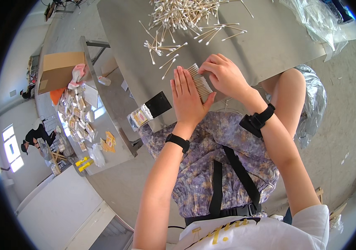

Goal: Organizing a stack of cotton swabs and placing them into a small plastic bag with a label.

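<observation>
A neat row of cotton swabs [203, 88] lies side by side on the metal table [269, 46], close to its near edge. My left hand [186, 98] rests flat along the left side of this row, fingers stretched out and thumb at the near end. At the row's far right side is my right hand [226, 75], its fingers curled in a pinch. Whatever is between those fingertips is hidden. Loose swabs [165, 46] are scattered beyond my hands, in front of a large heap of swabs [182, 14].
Left of my left hand sit a black flat piece [158, 104] and a clear pack of swabs [140, 116]. A side table holds many small packs [77, 114] and a cardboard box [61, 71]. Clear plastic bags [317, 21] hang at the far right corner. A person [39, 135] is at the left.
</observation>
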A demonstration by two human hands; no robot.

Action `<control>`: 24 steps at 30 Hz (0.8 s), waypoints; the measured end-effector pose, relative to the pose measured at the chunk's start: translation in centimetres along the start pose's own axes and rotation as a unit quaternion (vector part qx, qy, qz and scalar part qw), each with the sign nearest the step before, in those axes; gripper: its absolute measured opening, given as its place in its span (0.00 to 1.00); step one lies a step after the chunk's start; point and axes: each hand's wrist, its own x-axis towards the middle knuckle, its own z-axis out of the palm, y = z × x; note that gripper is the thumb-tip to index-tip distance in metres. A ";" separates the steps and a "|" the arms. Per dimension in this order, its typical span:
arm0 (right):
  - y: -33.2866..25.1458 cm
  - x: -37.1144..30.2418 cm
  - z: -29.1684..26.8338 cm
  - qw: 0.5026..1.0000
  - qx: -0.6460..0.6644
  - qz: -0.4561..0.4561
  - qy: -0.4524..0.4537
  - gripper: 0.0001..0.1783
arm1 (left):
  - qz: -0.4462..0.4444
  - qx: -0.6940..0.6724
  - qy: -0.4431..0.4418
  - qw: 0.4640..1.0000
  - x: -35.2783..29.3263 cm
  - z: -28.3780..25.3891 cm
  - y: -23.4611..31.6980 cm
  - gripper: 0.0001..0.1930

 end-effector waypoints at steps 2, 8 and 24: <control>0.0 0.0 0.1 1.000 -0.010 0.008 -0.001 0.08 | 0.001 -0.004 0.002 1.000 0.0 0.1 -0.1 0.50; -0.5 0.1 1.0 0.999 -0.023 0.041 0.012 0.04 | -0.004 0.002 -0.001 1.000 0.0 0.0 -0.2 0.51; -2.6 3.4 1.0 0.969 -0.227 0.056 0.081 0.12 | -0.158 -0.514 0.163 0.827 -0.8 -1.1 -1.1 0.38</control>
